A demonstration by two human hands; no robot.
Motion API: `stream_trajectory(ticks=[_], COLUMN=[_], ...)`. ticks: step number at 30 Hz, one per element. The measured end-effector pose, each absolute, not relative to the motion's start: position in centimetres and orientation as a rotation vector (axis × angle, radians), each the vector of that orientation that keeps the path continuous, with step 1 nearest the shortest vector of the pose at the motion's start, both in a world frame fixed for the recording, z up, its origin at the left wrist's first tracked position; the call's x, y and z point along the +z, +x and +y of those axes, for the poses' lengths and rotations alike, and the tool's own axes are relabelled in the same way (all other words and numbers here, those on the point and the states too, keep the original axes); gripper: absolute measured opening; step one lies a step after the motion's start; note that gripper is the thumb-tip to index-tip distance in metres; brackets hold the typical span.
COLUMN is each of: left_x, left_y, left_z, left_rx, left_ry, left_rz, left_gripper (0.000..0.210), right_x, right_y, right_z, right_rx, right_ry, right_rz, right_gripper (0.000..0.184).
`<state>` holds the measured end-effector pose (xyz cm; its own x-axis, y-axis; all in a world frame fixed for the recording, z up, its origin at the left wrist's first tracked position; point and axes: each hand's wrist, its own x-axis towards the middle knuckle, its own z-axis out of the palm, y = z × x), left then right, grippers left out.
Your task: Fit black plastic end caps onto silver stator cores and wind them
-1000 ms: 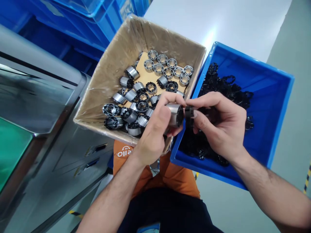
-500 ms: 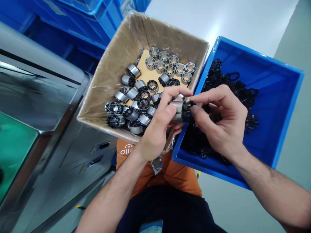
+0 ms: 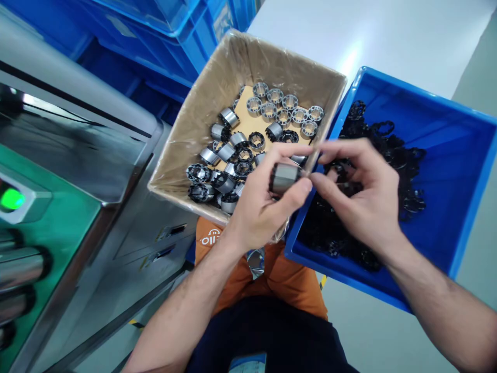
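Observation:
My left hand (image 3: pixel 264 202) is closed round a steel stator core (image 3: pixel 286 177), a short metal cylinder with a black toothed plastic end on its left side. Its right end points at my right hand (image 3: pixel 361 191), and the fingertips of both hands meet or nearly meet there, partly blurred. The right hand's thumb and forefinger are bent together in front of the blue bin. Dark material shows between its fingers, but I cannot tell whether it is held or lies behind. Below and left, a plastic-lined cardboard box (image 3: pixel 176 150) holds several similar cores (image 3: pixel 229 118).
A blue bin (image 3: pixel 462 207) with a pile of black plastic rings (image 3: pixel 413 202) stands to the right. Blue crates (image 3: pixel 155 46) are stacked at the back left. A metal machine (image 3: pixel 128 181) with a green surface (image 3: pixel 73 207) stands left. Behind is a white tabletop (image 3: pixel 407 31).
The core in my left hand has been turned: its black toothed end faced right and now faces left. My right fingers have come off that end. The whole view has shifted slightly.

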<state>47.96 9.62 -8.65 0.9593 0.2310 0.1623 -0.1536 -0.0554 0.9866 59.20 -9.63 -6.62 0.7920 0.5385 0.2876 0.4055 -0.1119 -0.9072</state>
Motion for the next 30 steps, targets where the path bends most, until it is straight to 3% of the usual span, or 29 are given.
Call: stream_trajectory(ticks=[4, 7, 9, 15, 19, 21, 26, 30], left_x=[-7.1, -6.4, -6.4, -8.0, -9.6, -10.2, -10.0, -8.1], left_y=[47.0, 47.2, 48.8, 59.8, 65.1, 66.0, 64.7, 61.1], left_z=[14.4, 17.8, 19.2, 20.9, 22.3, 22.8, 23.7, 23.0], left_rx=[0.362, 0.314, 0.354, 0.199, -0.346, -0.422, -0.306, 0.063], left_ry=[2.249, 2.506, 2.499, 2.615, 2.830, 2.909, 2.878, 2.276], left_rz=[0.438, 0.526, 0.498, 0.506, 0.550, 0.512, 0.531, 0.551], left_gripper=[0.039, 0.068, 0.078, 0.041, 0.083, 0.090, 0.069, 0.066], right_x=[-6.5, -6.3, -6.3, -5.9, -5.4, -5.2, -5.0, -4.6], right_y=[61.5, 61.7, 61.5, 62.2, 62.8, 63.0, 63.2, 62.8], right_z=[-10.6, -11.0, -11.1, -11.4, -11.3, -11.2, -11.2, -11.1], right_rx=[0.267, 0.290, 0.192, -0.007, 0.087, 0.178, 0.281, 0.318], right_ry=[-1.728, -1.806, -1.861, -1.909, -1.837, -1.763, -1.676, -1.583], right_rz=[-0.652, -0.665, -0.705, -0.742, -0.680, -0.644, -0.538, -0.534], right_gripper=[0.062, 0.065, 0.062, 0.046, 0.030, 0.023, 0.022, 0.020])
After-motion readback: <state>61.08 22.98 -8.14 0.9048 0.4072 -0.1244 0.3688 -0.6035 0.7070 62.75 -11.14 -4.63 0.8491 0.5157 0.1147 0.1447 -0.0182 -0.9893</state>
